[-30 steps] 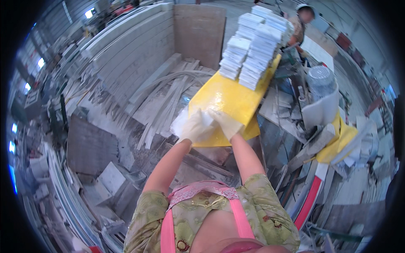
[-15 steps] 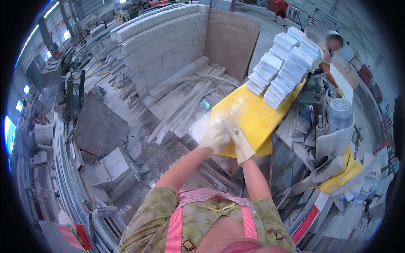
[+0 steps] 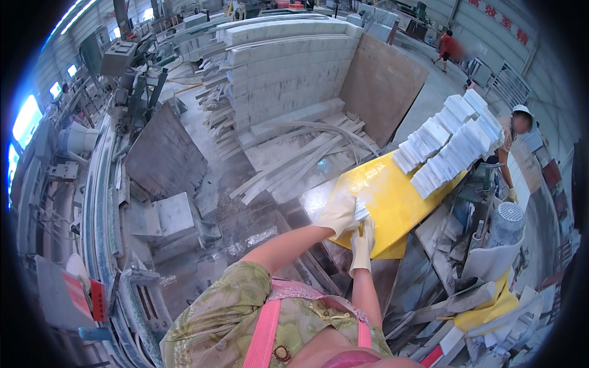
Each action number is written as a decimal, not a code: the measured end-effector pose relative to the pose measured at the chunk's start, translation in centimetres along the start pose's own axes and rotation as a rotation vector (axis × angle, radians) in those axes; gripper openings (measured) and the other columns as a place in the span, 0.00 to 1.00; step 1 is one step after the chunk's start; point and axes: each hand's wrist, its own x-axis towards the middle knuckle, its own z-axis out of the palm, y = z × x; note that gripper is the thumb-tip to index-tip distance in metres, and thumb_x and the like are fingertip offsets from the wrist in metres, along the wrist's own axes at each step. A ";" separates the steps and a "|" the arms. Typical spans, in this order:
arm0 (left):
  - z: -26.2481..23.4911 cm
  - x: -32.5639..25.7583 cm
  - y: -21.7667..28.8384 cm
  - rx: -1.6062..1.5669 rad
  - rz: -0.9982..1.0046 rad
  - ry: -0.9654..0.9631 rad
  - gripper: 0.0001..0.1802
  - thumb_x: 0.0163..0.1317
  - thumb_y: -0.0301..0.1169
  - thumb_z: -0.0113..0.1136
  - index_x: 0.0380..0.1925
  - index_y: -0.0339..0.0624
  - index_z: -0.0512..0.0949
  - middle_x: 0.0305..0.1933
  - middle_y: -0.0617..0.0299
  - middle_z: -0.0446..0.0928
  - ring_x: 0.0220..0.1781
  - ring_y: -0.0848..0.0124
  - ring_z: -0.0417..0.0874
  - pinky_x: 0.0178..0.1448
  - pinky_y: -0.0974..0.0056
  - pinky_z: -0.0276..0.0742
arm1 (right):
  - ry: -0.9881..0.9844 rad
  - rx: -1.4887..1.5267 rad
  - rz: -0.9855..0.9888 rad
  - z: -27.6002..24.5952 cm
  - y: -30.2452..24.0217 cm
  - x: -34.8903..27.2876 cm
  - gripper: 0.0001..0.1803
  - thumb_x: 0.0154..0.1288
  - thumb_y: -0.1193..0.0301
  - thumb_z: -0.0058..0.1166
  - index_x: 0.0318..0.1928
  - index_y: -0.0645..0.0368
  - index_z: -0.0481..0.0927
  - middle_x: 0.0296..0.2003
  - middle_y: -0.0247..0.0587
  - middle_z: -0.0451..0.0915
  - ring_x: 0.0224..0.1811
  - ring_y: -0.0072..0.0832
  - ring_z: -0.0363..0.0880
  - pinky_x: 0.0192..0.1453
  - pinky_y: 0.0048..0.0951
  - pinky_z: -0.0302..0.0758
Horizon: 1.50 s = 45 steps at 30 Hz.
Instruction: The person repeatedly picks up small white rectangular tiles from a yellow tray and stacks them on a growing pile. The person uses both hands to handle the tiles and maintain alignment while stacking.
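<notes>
The gloved left hand [image 3: 338, 214] grips a small white tile [image 3: 361, 211] on the near end of the yellow board [image 3: 392, 196]. The gloved right hand [image 3: 362, 245] closes on the board's near edge; stacked white tiles [image 3: 448, 144] sit at the far right.

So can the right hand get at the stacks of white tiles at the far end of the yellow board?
Probably yes: the right hand rests at the yellow board's near edge, with bare board before the white tiles.

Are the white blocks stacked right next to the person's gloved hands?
No, the white blocks sit at the far end of the yellow board, away from the left hand and right hand.
</notes>
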 end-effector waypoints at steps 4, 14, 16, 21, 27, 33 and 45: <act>1.0 0.1 -0.6 0.026 0.138 0.146 0.27 0.54 0.46 0.64 0.47 0.35 0.78 0.45 0.38 0.80 0.52 0.45 0.81 0.57 0.49 0.76 | -0.133 0.129 0.131 -0.2 1.1 -0.2 0.29 0.74 0.58 0.46 0.70 0.56 0.68 0.65 0.54 0.72 0.69 0.46 0.69 0.70 0.39 0.68; 1.1 2.3 0.6 0.255 -0.181 -0.180 0.42 0.45 0.55 0.70 0.55 0.38 0.74 0.51 0.43 0.82 0.53 0.53 0.84 0.54 0.56 0.80 | -0.039 -0.523 0.003 -1.1 -0.5 -1.4 0.32 0.58 0.74 0.52 0.66 0.56 0.72 0.69 0.48 0.67 0.74 0.48 0.57 0.77 0.52 0.48; 0.9 2.4 0.8 0.280 -0.148 -0.178 0.42 0.44 0.54 0.70 0.55 0.38 0.74 0.52 0.44 0.82 0.53 0.53 0.84 0.55 0.56 0.80 | 0.009 -0.387 0.010 -1.0 -1.0 -1.4 0.30 0.58 0.74 0.52 0.65 0.56 0.73 0.68 0.48 0.68 0.75 0.47 0.57 0.78 0.52 0.48; 1.1 2.4 0.9 0.301 -0.152 -0.200 0.41 0.46 0.54 0.68 0.55 0.39 0.74 0.53 0.44 0.81 0.55 0.52 0.83 0.55 0.56 0.79 | 0.135 -0.073 0.041 -1.0 -1.8 -1.4 0.28 0.60 0.76 0.53 0.64 0.56 0.74 0.68 0.46 0.69 0.72 0.43 0.63 0.75 0.39 0.61; 0.7 1.8 1.6 0.237 -0.164 -0.174 0.44 0.49 0.60 0.64 0.58 0.38 0.73 0.56 0.42 0.79 0.58 0.50 0.82 0.58 0.53 0.77 | -0.012 1.022 0.247 -1.6 -3.3 3.0 0.27 0.71 0.61 0.56 0.66 0.58 0.73 0.59 0.43 0.77 0.62 0.38 0.74 0.65 0.35 0.70; 1.5 1.8 -1.5 0.128 -0.002 -0.111 0.44 0.48 0.55 0.71 0.61 0.40 0.72 0.56 0.42 0.80 0.56 0.48 0.83 0.54 0.53 0.79 | -0.297 0.916 0.198 -1.9 -3.9 4.8 0.22 0.68 0.54 0.58 0.51 0.58 0.82 0.46 0.40 0.83 0.46 0.27 0.79 0.53 0.34 0.76; 1.9 4.0 -2.3 0.185 0.062 -0.172 0.37 0.50 0.46 0.70 0.55 0.31 0.73 0.52 0.36 0.80 0.55 0.44 0.81 0.56 0.52 0.76 | -0.062 0.500 0.114 -3.0 -3.9 3.8 0.23 0.72 0.58 0.55 0.58 0.61 0.79 0.58 0.48 0.79 0.62 0.36 0.75 0.66 0.34 0.70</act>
